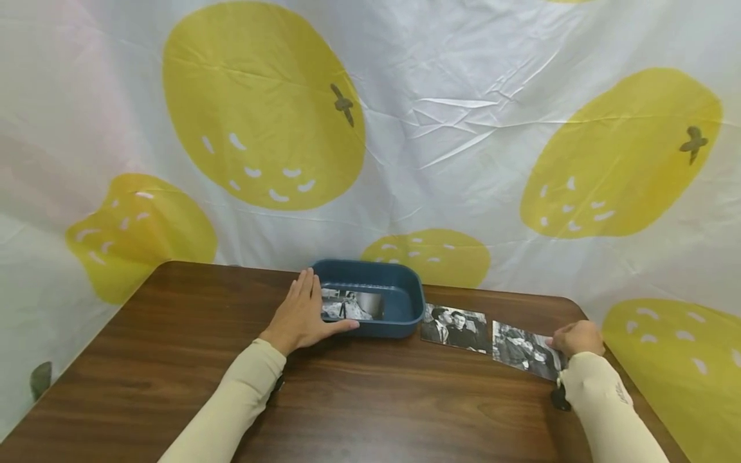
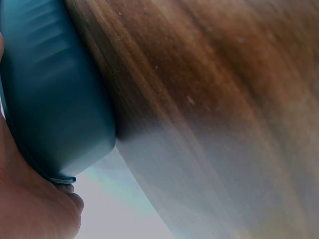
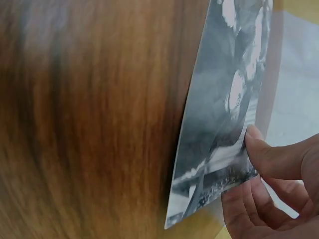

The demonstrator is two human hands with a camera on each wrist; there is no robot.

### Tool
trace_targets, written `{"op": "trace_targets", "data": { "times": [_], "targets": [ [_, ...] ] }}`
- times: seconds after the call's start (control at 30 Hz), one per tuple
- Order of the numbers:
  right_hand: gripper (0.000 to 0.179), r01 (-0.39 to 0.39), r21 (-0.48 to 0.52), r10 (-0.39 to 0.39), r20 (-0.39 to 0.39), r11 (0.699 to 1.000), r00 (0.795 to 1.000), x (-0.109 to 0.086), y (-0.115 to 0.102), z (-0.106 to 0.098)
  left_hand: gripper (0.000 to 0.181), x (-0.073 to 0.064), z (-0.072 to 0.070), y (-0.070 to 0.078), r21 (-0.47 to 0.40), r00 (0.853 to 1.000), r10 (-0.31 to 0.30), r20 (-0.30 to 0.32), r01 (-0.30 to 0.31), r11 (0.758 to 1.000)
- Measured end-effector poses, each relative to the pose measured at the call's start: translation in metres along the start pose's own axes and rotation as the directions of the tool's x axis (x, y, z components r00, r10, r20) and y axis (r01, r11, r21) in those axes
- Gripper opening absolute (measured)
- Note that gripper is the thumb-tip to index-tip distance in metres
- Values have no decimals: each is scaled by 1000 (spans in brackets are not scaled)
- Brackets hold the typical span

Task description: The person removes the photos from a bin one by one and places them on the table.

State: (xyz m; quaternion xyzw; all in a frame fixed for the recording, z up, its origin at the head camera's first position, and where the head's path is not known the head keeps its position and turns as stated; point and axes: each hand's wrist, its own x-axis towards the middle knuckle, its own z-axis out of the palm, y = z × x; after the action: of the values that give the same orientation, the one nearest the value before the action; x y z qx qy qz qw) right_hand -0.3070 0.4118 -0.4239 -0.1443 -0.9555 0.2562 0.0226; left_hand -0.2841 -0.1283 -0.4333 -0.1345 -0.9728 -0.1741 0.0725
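While my left hand rests flat against the blue tray, my right hand pinches the rightmost photo at the worktop edge; a loose pinch could drop it.

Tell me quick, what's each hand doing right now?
Left hand: open, fingers straight, resting against the blue tray.
Right hand: pinching the rightmost photo by its edge.
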Motion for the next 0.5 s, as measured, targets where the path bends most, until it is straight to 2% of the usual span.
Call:
{"op": "trace_targets", "data": {
  "times": [0.23, 0.5],
  "targets": [
    [26, -26, 30, 27, -40, 999, 999, -3, 1, 0, 127, 1, -2, 2, -2, 1000, -5, 13, 5, 1000],
    [34, 19, -1, -19, -27, 1000, 999, -8, -6, -7, 126, 1, -1, 1, -7, 1000, 0, 8, 0, 1000]
  ]
}}
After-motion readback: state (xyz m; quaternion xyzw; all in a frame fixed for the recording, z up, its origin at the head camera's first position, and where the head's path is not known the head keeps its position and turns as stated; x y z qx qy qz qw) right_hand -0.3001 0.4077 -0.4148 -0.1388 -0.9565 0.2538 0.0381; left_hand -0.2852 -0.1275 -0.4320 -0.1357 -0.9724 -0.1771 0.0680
